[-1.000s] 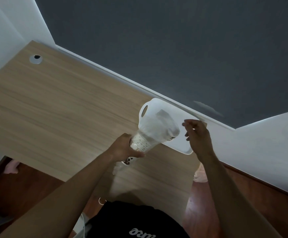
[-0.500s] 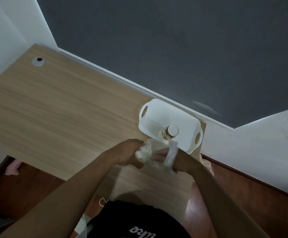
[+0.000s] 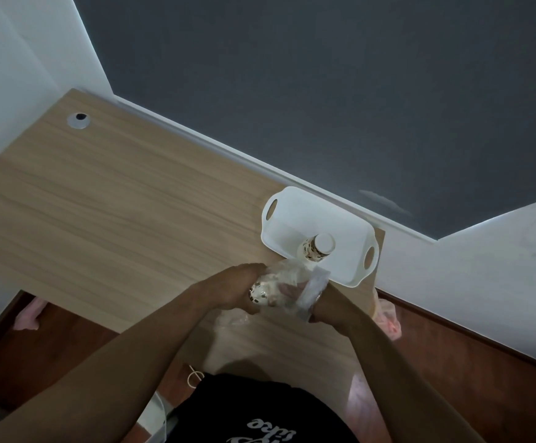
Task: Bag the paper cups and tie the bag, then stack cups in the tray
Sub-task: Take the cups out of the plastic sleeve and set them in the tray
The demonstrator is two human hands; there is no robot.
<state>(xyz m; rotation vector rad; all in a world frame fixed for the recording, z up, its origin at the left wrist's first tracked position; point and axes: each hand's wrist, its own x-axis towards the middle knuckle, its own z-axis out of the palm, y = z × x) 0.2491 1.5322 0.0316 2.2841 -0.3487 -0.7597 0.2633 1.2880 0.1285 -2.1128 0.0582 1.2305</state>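
Note:
A stack of spotted paper cups [image 3: 264, 290] lies inside a clear plastic bag [image 3: 305, 294] just above the wooden table [image 3: 132, 212]. My left hand [image 3: 244, 287] is wrapped around the cups' end through the bag. My right hand [image 3: 295, 287] is mostly hidden under the bag's loose end, which it grips. Behind them stands a white tray [image 3: 349, 228] with handle slots, and in it a spotted paper cup stack [image 3: 316, 247] stands upside down near the front wall.
A silver cable grommet [image 3: 79, 119] sits at the table's far left corner. A grey wall runs behind the table. Pink plastic [image 3: 388, 318] lies on the floor at the right, beside the table's edge.
The bagged cups came down from in front of the tray to just above the table. My right hand, free a second ago, closed on the bag's loose end; little has changed since.

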